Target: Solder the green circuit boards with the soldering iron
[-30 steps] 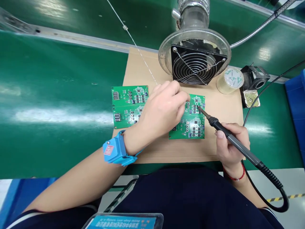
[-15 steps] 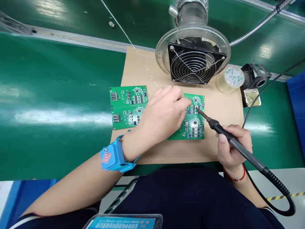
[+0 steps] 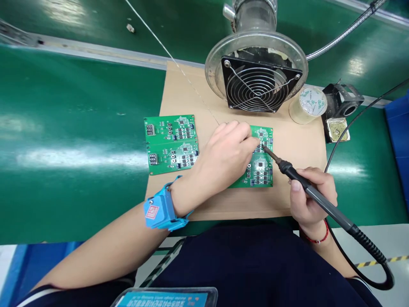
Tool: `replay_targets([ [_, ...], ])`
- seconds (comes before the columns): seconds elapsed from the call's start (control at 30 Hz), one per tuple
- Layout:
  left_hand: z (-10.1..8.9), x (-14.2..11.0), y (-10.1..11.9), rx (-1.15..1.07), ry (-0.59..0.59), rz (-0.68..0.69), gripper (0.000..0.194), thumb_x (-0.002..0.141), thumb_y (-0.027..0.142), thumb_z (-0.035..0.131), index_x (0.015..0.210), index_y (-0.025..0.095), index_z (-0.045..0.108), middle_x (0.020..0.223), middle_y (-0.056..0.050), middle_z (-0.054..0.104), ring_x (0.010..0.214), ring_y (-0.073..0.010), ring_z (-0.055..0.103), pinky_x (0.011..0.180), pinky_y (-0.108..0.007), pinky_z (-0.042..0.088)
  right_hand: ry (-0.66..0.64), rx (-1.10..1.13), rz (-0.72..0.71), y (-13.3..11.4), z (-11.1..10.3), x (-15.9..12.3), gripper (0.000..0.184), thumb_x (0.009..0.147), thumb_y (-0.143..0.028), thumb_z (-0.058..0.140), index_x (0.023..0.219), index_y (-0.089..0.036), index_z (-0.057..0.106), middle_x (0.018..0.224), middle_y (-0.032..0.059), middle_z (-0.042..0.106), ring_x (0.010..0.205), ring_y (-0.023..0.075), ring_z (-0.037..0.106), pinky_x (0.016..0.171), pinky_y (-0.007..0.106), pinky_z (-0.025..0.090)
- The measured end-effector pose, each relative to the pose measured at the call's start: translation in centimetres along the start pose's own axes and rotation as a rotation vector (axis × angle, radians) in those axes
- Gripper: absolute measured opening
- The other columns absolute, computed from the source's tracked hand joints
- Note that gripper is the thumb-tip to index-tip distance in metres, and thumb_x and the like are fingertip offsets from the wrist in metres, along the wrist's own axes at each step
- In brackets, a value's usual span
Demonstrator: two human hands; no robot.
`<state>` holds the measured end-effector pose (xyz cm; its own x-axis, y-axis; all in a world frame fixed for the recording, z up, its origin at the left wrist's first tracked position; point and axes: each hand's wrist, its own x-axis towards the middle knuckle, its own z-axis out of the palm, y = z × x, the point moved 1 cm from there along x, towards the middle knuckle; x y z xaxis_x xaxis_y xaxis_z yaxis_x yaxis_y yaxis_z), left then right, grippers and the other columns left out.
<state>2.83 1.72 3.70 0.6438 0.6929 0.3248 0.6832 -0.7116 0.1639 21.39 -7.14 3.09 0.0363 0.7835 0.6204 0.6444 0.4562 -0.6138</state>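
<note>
My left hand (image 3: 225,155) is pinched on a thin solder wire (image 3: 179,66) that runs off to the upper left. It rests over a green circuit board (image 3: 260,168) on a tan mat (image 3: 297,149). My right hand (image 3: 311,196) is closed round a black soldering iron (image 3: 306,189), whose tip touches the board's upper part beside my left fingertips. A blue strap (image 3: 161,209) is on my left wrist. A second green circuit board (image 3: 171,143) lies to the left, partly on the mat.
A round fume extractor with a black fan grille (image 3: 257,70) stands at the mat's back. To its right sit a roll of clear tape (image 3: 308,104) and a black iron stand with sponge (image 3: 340,117). Green conveyor belt (image 3: 70,128) surrounds the mat. The iron's cable (image 3: 373,256) loops lower right.
The view has shifted slightly. My left hand and the iron tip have stayed together on the right board's upper part, with only small shifts.
</note>
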Motion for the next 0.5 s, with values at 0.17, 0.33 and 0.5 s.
replay_targets([
  [0.17, -0.29, -0.27, -0.20, -0.018, 0.009, 0.009, 0.026, 0.094, 0.010, 0.040, 0.084, 0.014, 0.064, 0.083, -0.009, 0.058, 0.077, -0.0214, 0.051, 0.067, -0.035, 0.043, 0.035, 0.067, -0.002, 0.09, 0.01, -0.21, 0.020, 0.087, -0.018, 0.062, 0.108, -0.018, 0.061, 0.077, 0.0020, 0.063, 0.063, 0.0151, 0.062, 0.056, 0.031, 0.054],
  [0.33, -0.34, -0.54, -0.09, 0.024, 0.018, 0.028, 0.024, 0.092, 0.011, 0.041, 0.082, 0.015, 0.063, 0.082, -0.009, 0.058, 0.076, -0.0219, 0.050, 0.066, -0.035, 0.041, 0.026, 0.082, -0.002, -0.01, -0.08, -0.27, 0.019, 0.088, -0.017, 0.062, 0.107, -0.018, 0.061, 0.074, 0.0017, 0.061, 0.062, 0.0154, 0.061, 0.055, 0.031, 0.053],
  [0.5, -0.48, -0.29, 0.17, 0.125, 0.052, 0.021, 0.024, 0.094, 0.013, 0.044, 0.082, 0.016, 0.064, 0.078, -0.006, 0.058, 0.075, -0.0207, 0.050, 0.065, -0.034, 0.035, -0.005, 0.022, 0.000, -0.10, -0.04, -0.07, 0.019, 0.087, -0.018, 0.061, 0.106, -0.018, 0.060, 0.076, 0.0016, 0.063, 0.064, 0.0157, 0.062, 0.055, 0.031, 0.053],
])
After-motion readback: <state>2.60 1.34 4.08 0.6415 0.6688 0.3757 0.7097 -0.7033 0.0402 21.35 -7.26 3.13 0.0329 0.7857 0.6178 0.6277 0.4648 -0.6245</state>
